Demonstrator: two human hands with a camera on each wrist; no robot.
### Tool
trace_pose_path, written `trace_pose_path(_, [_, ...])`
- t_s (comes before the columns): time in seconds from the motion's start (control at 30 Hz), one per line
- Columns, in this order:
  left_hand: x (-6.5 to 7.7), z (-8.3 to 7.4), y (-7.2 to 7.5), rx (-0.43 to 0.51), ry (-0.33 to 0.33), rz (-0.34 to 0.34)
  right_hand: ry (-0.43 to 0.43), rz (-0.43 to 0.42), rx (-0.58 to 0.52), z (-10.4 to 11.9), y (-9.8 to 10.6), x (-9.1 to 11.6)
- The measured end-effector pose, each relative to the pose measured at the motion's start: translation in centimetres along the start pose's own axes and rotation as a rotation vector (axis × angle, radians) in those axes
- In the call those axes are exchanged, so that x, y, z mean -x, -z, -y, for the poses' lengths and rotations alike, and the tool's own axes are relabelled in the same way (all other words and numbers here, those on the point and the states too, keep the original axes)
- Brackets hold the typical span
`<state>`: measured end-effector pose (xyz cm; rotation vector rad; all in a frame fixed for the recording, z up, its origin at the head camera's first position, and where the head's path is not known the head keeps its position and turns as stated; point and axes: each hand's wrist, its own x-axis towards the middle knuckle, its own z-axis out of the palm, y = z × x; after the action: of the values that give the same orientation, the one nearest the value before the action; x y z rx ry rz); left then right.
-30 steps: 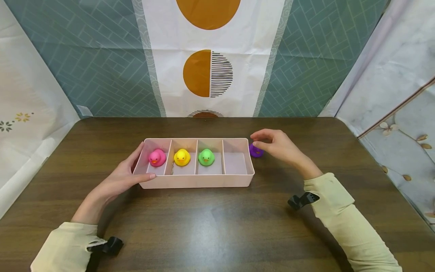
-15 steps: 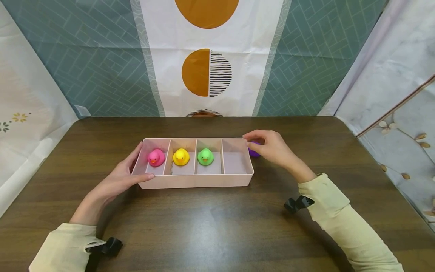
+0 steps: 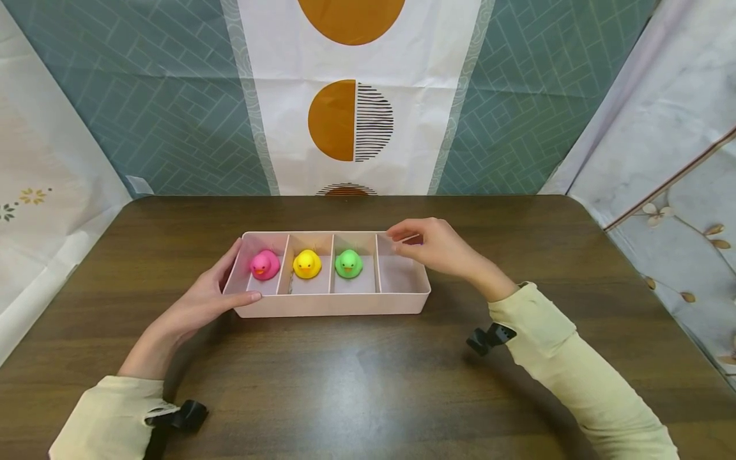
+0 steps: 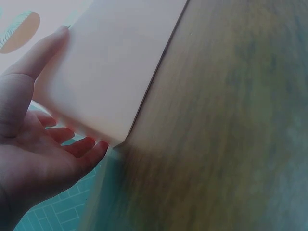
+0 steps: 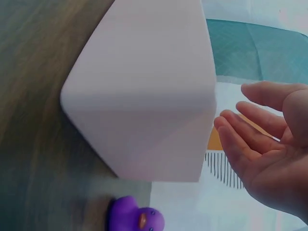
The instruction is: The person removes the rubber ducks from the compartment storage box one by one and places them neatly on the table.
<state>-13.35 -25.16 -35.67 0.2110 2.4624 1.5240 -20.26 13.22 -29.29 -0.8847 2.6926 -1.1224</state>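
Observation:
A pale pink four-part box (image 3: 333,305) sits on the table. From left to right its compartments hold a pink rubber duck (image 3: 265,265), a yellow rubber duck (image 3: 307,264) and a green rubber duck (image 3: 348,263). My left hand (image 3: 209,294) grips the box's left end, thumb at the front wall and fingers along the side. Over the rightmost compartment hovers my right hand (image 3: 434,248), loosely bent with nothing in its fingers. The right wrist view shows a purple rubber duck (image 5: 130,216) on the table beside the box's right end, mostly hidden by the hand in the head view.
The brown wooden table (image 3: 345,383) stretches around the box on all sides. Patterned teal and white cloth (image 3: 190,96) hangs at its back edge, with light curtains (image 3: 661,160) at the sides.
My right hand has moved left, from over the purple duck to above the box's rightmost compartment, empty. My left hand, the box and the ducks have stayed in place.

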Motion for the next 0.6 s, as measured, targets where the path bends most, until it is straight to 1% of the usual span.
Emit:
trace_pose_path(0.3, [0.0,0.0,0.0,0.008,-0.003,0.002,-0.002,0.103,-0.01,1.0,-0.5,-1.4])
trace_pose_path(0.53, [-0.1,0.0,0.0,0.011,-0.007,0.002,0.035,0.159,-0.023,1.3,-1.4,-2.6])
trace_pose_path(0.6, [-0.1,-0.1,0.0,0.011,-0.009,0.004,0.033,0.176,-0.017,1.4,-1.7,-3.0])
